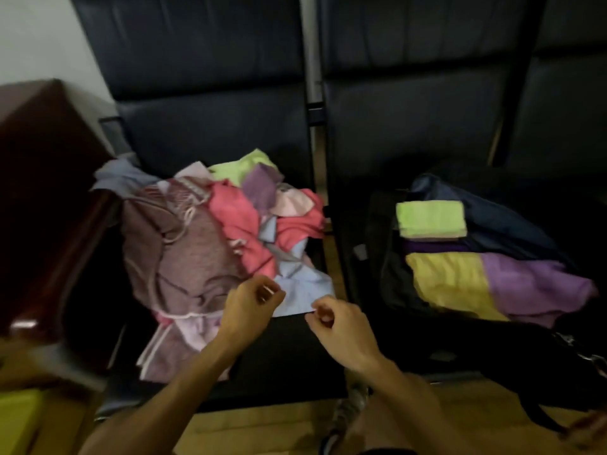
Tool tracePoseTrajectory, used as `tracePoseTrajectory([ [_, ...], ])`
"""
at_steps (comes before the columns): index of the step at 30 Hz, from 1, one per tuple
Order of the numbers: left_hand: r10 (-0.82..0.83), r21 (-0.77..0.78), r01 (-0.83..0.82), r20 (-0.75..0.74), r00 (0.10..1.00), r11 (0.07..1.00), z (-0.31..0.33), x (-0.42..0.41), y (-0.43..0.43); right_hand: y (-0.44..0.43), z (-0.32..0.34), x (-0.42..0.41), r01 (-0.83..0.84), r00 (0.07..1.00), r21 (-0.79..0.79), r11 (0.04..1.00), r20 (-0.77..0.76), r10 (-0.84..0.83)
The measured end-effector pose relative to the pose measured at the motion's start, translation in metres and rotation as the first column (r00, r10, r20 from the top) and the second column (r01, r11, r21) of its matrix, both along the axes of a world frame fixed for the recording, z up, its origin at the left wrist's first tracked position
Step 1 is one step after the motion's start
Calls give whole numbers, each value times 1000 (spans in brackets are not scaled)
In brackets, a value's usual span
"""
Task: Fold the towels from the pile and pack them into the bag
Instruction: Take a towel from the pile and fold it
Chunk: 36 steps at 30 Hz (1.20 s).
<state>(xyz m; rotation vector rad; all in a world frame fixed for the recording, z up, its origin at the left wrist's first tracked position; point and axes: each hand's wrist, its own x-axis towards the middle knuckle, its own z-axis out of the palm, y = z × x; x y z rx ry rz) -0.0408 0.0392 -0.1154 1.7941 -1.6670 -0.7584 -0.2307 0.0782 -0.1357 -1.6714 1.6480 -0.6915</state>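
Where pile [197,238] heaps on left seat [213,133], light blue towel [303,289] trails from its near right side, long axis running away from person, free edge nearest. Bag [512,224] open on right seat, well apart; green towel [430,220], yellow towel [450,284] and purple towel [532,284] on it. Wooden cabinet [42,192] left of pile. Left hand [249,307] and right hand [338,326], fingers curled narrow, each pinch light blue towel's near edge.

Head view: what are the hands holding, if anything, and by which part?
The light blue towel, by its near edge: the left hand pinches its left end, the right hand its near right corner. Blur makes the left hold less certain.
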Motion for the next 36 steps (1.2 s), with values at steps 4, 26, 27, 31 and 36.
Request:
tracePoseTrajectory([
  [4, 36, 21, -39, 102, 994, 999, -25, 48, 8, -9, -23, 52, -2, 997, 70, 998, -72, 7],
  [26, -316, -35, 324, 145, 938, 946, -45, 116, 6, -46, -54, 153, -109, 992, 226, 968, -40, 121],
  [27, -328, -48, 334, 104, 939, 941, -32, 118, 3, -49, -41, 151, -122, 990, 201, 972, -42, 133],
  [31, -338, -110, 341, 41, 940, 934, 35, 129, -15, -67, 27, 141, -172, 983, 62, 983, -53, 176],
  [36, -326, -335, 373, 190, 926, 865, 133, 128, -35, -81, 142, 127, -254, 965, -125, 959, -95, 243],
])
